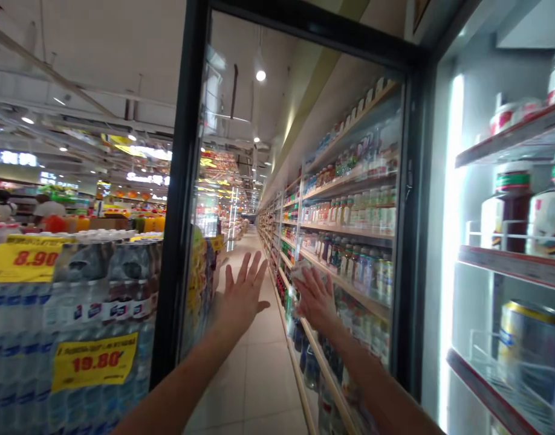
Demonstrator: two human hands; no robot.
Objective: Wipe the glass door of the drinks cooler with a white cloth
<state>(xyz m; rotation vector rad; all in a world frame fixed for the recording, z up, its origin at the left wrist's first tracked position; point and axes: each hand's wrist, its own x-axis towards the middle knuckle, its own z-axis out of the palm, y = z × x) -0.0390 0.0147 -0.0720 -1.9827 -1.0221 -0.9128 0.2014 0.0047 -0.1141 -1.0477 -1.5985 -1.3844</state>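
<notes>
A glass cooler door [180, 151] with a black frame stands swung open in front of me. My left hand [243, 296] is raised towards the pane with its fingers spread and nothing in it. To its right, my right hand [318, 299] presses a crumpled whitish cloth or tissue [298, 273] against the glass, fingers fanned over it. The palm hides part of the cloth, so its full shape does not show. Whether the left hand touches the pane, I cannot tell.
On the right, the lit cooler has shelves [508, 257] with bottles and cans [529, 338]. Packs of bottled drinks [100, 302] with yellow price signs [94, 361] are stacked at left. Through the pane show a tiled aisle floor [254, 362] and long shelves of drinks [350, 208].
</notes>
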